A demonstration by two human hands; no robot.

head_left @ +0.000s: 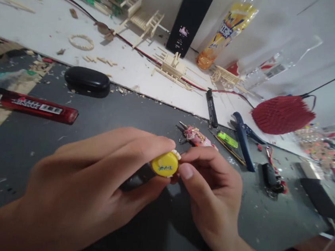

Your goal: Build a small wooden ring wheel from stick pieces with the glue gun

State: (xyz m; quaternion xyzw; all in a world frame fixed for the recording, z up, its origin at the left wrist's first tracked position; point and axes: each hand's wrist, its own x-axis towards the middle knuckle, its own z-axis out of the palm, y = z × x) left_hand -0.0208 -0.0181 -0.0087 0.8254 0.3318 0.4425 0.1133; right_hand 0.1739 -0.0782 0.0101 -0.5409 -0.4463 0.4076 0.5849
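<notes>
A yellow bottle cap (165,164) with dark writing on its top faces up between my two hands. The thumb and fingers of my left hand (99,170) are closed around it from the left. Small pale pieces (177,154) sit along the cap's upper right rim. My right hand (215,186) pinches at that right edge with thumb and forefinger; what lies between those fingertips is too small to make out. The cap's underside and my other right fingers are mostly hidden.
Behind the hands lie a black case (87,79), a red cutter (38,106), pink-handled awl (196,136), green lighter (227,140) and blue pliers (245,137). Small wooden models (173,67), a bottle (230,28) and a black box (190,18) stand along the wall.
</notes>
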